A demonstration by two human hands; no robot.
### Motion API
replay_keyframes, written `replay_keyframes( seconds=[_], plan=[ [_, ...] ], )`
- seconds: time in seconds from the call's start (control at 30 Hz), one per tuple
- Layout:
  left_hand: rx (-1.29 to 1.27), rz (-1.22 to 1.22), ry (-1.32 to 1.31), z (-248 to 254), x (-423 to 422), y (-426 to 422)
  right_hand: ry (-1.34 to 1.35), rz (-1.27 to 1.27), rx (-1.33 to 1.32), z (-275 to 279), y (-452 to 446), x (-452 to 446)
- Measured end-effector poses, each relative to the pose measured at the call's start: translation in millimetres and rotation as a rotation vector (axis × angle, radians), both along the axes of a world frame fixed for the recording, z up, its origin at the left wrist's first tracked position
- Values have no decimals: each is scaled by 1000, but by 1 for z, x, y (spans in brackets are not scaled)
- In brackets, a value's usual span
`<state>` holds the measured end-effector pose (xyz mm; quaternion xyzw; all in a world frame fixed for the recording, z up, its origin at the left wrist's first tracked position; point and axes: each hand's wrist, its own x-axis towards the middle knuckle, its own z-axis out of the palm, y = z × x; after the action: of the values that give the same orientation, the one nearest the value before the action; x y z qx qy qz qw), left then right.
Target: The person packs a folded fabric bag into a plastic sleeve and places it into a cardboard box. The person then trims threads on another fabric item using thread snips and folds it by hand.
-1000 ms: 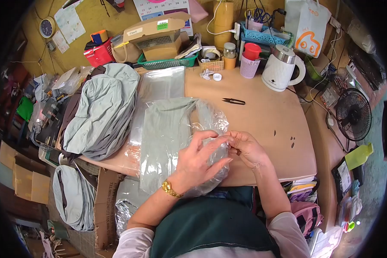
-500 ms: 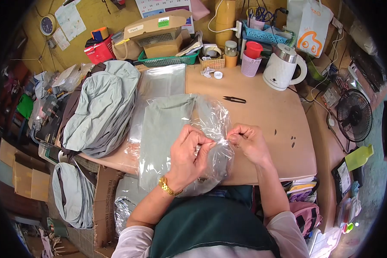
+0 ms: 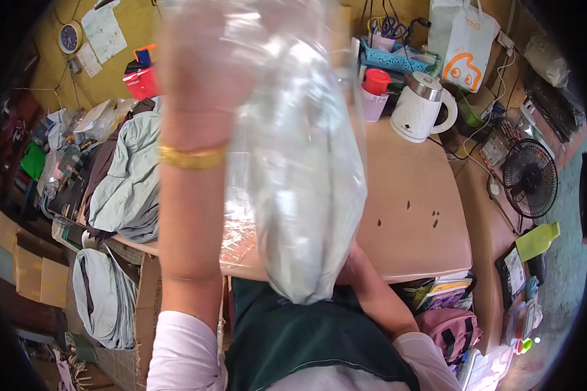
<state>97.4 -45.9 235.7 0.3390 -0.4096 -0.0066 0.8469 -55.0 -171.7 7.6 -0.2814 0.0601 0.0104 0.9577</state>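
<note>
A clear plastic bag (image 3: 310, 189) with folded grey-green fabric inside hangs upright close before me, filling the middle of the view. My left hand (image 3: 205, 85) is raised high at the bag's upper left, seen blurred, partly through plastic, and gripping the bag near its top. A gold watch or bracelet (image 3: 192, 158) circles that wrist. Low behind the bag's right edge is my right hand (image 3: 351, 255); its fingers are hidden by the bag.
Stacked grey-green garments (image 3: 127, 169) lie at the table's left. A white kettle (image 3: 421, 107), a red cup (image 3: 376, 81) and a blue basket (image 3: 398, 60) stand at the back right. A black fan (image 3: 530, 177) is farther right. Cardboard boxes (image 3: 36, 260) sit lower left.
The bag has been lifted off the table and turned upright towards me. My left hand rose with it; my right hand dropped behind it. The black thread snips are now out of sight.
</note>
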Motion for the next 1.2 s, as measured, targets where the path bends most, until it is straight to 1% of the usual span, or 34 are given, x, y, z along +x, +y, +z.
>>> replay_keyframes(
  seconds=[0.03, 0.1, 0.13, 0.2, 0.27, 0.3, 0.33, 0.37, 0.4, 0.43, 0.5, 0.53, 0.57, 0.6, 0.63, 0.7, 0.73, 0.77, 0.8, 0.87, 0.93, 0.97, 1.0, 1.03, 1.1, 1.17, 1.2],
  plan=[
    [-28, 21, 29, -5, 13, 22, 6, -7, 0, -10, -6, 6],
    [-15, 117, 125, -28, 35, 75, -190, 80, -33, -34, -23, 30],
    [5, 178, 186, -44, 43, 105, -56, -39, -231, -7, -28, 24],
    [90, 280, 347, -87, 45, 159, -90, -136, -517, -6, -67, 10],
    [267, 336, 545, -147, 24, 197, -32, 3, -800, 9, -114, -12],
    [382, 352, 603, -176, 9, 205, 105, -5, -1022, 1, -141, -14],
    [570, 428, 522, -201, -10, 208, 252, -14, -1240, -10, -163, -10],
    [590, 501, 649, -246, -16, 220, 256, -20, -1240, -24, -175, 2],
    [621, 436, 765, -294, -11, 239, 154, -198, -1538, -41, -186, 18],
    [703, 388, 876, -306, -20, 254, 37, -383, -1831, -53, -195, 34],
    [668, 322, 810, -306, -26, 252, 101, -190, -2243, -56, -186, 75],
    [654, 302, 789, -301, -29, 249, 65, -83, -2163, -65, -184, 100],
    [757, 316, 833, -280, -31, 243, 28, 22, -2080, -74, -186, 124],
    [861, 331, 876, -264, -29, 239, 17, 23, -2084, -80, -192, 148],
    [853, 340, 877, -257, -24, 241, 3, 45, -2037, -84, -198, 172],
    [1136, 469, 764, -245, -10, 250, -19, 74, -1987, -78, -201, 199],
    [1211, 531, 743, -241, 1, 251, 31, -21, -1994, -73, -199, 207],
    [1210, 537, 750, -239, 12, 248, 82, -116, -1999, -71, -196, 211],
    [1175, 549, 731, -240, 22, 242, 76, -106, -2001, -62, -182, 203],
    [1134, 558, 725, -252, 38, 226, -89, -31, -2159, -34, -128, 159],
    [1110, 499, 484, -265, 48, 196, -279, 102, -2480, -32, -79, 108],
    [1093, 470, 412, -265, 45, 175, -273, 110, -2484, -36, -79, 93],
    [1038, 346, 395, -268, 43, 156, -196, 259, -2503, -39, -86, 79],
    [982, 314, 393, -265, 34, 131, -118, 406, -2511, -42, -95, 69],
    [950, 274, 416, -275, 34, 101, -21, 417, -2511, -38, -146, 60],
    [828, 184, 528, -276, 34, 81, 166, 562, -2441, -11, -187, 52],
    [829, 185, 533, -280, 38, 75, 164, 567, -2439, -8, -204, 58]
  ],
)
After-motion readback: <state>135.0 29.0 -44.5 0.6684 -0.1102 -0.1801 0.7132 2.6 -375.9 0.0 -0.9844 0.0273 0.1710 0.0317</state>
